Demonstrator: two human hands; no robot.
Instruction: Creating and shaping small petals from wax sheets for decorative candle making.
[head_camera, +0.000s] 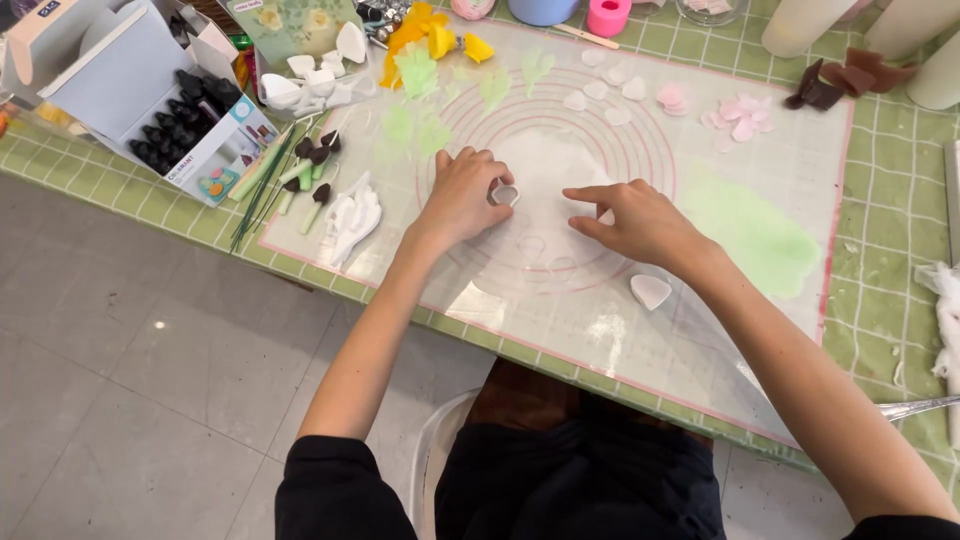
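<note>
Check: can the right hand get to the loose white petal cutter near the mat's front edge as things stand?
Probably yes. The white petal cutter lies bare on the mat, just beside the right hand wrist, nothing on or around it. The hand only rests its fingers on the rolled white sheet.

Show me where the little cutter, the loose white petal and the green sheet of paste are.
cutter (506, 194), head view, on its rim beside the left hand's fingers.
white petal (650, 291), head view, its middle.
green sheet (755, 230), head view, its middle.
</note>
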